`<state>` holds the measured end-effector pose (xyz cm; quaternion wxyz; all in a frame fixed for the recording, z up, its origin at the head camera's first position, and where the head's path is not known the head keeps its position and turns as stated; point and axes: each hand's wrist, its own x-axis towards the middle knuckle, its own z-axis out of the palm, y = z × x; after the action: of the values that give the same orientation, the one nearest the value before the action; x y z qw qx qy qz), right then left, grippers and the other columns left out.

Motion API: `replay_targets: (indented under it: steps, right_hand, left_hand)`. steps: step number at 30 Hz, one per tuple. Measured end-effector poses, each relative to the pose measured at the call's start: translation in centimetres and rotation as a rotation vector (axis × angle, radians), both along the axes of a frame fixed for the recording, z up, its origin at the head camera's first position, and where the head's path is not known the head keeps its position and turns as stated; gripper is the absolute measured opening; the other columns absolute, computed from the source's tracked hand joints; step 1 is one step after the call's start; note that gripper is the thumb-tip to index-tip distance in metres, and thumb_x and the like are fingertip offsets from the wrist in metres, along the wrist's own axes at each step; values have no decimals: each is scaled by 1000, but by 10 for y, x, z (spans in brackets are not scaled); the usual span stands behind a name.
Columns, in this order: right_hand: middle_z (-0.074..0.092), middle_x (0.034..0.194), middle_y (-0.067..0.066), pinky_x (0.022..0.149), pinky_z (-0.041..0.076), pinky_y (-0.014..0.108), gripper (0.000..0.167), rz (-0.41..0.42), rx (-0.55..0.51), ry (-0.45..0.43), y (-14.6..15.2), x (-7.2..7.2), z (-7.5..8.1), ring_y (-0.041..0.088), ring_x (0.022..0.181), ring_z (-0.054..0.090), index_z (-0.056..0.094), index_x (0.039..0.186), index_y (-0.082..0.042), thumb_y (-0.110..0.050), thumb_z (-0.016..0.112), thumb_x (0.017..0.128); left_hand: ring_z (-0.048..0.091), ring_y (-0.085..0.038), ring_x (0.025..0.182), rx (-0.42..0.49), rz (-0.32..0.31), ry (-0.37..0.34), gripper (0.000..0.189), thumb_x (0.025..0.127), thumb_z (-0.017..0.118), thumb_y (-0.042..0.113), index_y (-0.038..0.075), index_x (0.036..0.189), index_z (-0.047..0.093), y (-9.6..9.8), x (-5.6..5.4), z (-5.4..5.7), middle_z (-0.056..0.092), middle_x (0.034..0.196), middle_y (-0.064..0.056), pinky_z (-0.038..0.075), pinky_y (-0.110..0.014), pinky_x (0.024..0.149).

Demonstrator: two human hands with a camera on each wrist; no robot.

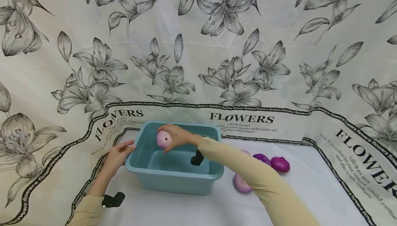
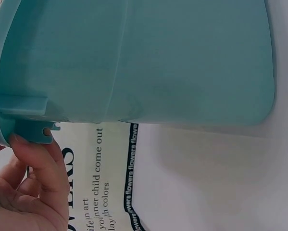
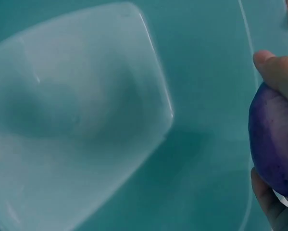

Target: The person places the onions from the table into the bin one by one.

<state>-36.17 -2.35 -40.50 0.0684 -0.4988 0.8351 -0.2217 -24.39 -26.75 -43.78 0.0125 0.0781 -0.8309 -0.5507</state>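
Observation:
My right hand [image 1: 178, 137] grips a purple onion [image 1: 163, 140] inside the upper part of a blue-green plastic basin [image 1: 173, 181]. In the right wrist view, thumb and fingers curl round the onion [image 3: 273, 139], above the basin's bottom [image 3: 86, 110]. At the basin's left end, my left hand [image 1: 118, 155] holds the rim. The left wrist view shows that hand [image 2: 35, 185] with its fingers curled under the rim, near a moulded tab. No other onion shows in the visible part of the basin; some of its floor is hidden by the right arm.
Right of the basin, on the white tabletop [image 1: 173, 212], lie several more onions: a dark purple one [image 1: 280, 164], another purple one [image 1: 262, 157] and a paler one [image 1: 241, 184]. The right sleeve partly covers them. A flower-printed cloth [image 1: 186, 64] hangs behind.

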Motion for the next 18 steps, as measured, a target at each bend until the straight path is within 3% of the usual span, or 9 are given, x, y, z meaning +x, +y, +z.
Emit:
replay_targets:
  steps: [13, 18]
  right_hand:
    - [46, 127, 10, 87, 47, 28, 81, -127, 159, -80, -22, 2, -55, 17, 106, 51, 46, 138, -14, -25, 87, 69]
    - [43, 126, 10, 89, 45, 29, 83, -189, 236, -57, -25, 4, -69, 19, 107, 47, 48, 138, -15, -26, 89, 67]
  left_hand:
    - [65, -11, 86, 2, 40, -16, 47, 97, 57, 24, 0, 137, 50, 2, -2, -2, 60, 123, -26, 56, -27, 66]
    - [65, -11, 85, 3, 44, -19, 46, 97, 57, 24, 0, 136, 50, 2, -3, -2, 60, 121, -26, 56, -27, 66]
